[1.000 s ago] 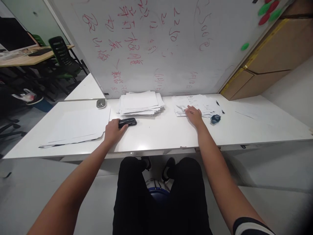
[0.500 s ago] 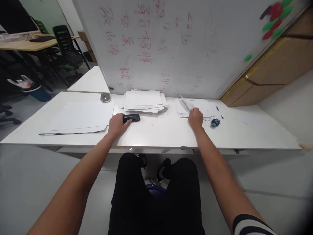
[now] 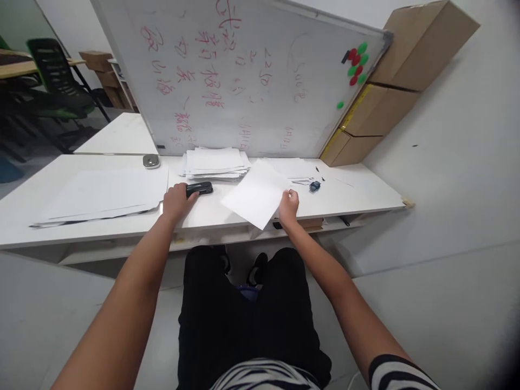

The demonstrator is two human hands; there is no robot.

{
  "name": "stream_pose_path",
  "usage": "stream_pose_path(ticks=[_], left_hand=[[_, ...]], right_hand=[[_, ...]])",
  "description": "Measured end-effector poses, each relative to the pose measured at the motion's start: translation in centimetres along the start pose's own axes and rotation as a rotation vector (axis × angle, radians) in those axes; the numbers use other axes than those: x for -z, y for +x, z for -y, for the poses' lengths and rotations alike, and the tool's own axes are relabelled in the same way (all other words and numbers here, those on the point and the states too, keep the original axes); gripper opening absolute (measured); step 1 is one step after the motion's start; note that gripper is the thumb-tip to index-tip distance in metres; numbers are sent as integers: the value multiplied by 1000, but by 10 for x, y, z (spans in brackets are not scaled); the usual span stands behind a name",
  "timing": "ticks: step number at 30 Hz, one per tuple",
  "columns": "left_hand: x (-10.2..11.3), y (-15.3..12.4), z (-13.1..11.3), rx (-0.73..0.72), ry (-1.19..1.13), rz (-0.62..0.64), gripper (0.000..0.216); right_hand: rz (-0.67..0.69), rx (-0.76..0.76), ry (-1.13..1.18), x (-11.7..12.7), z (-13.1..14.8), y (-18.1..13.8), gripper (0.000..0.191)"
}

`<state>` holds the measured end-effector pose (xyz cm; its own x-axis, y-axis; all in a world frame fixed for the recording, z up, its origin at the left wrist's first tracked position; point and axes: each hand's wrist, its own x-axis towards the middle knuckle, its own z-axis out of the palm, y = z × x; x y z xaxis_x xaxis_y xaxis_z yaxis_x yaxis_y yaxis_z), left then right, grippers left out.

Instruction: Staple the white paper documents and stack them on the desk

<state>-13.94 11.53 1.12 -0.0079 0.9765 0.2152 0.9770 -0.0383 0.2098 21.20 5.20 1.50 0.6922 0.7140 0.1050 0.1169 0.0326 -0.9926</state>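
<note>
A black stapler (image 3: 200,188) lies on the white table, and my left hand (image 3: 176,202) is wrapped round its near left end. With closed fingers my right hand (image 3: 288,205) pinches the right edge of a white paper sheet (image 3: 259,194), which is lifted and tilted over the table's front part. Behind the stapler rises an uneven stack of papers (image 3: 215,161). A lower pile of paper (image 3: 294,167) lies behind my right hand, partly covered by the raised sheet. Large white sheets (image 3: 101,192) are spread to the left of my left hand.
A whiteboard (image 3: 260,81) with red writing stands along the table's back edge. Cardboard boxes (image 3: 365,108) are piled at its right. A small crumpled dark blue thing (image 3: 314,186) and dark scraps lie on the right side. A rounded grey object (image 3: 151,161) sits at the back left.
My right hand has drawn a sheet off the right-hand pile and brought it toward me and to the left. My left hand stays on the stapler. The view has turned right.
</note>
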Motion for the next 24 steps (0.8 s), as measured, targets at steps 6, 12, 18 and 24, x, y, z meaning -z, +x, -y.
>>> stream_pose_path(ticks=[6,12,18,24], left_hand=[[6,0,0,-4,19,125,51],[6,-18,-2,-63,21,112,46],[2,-28,-5,-52,-29,23,43],[5,-32,-7,-47,-54,29,43]], right_hand=[[-111,-328,405,29,-36,-39,21],[107,-529,658,31,-46,-80,22],[318,-512,433,24,-41,-97,37],[206,-152,37,12,-37,-68,48]])
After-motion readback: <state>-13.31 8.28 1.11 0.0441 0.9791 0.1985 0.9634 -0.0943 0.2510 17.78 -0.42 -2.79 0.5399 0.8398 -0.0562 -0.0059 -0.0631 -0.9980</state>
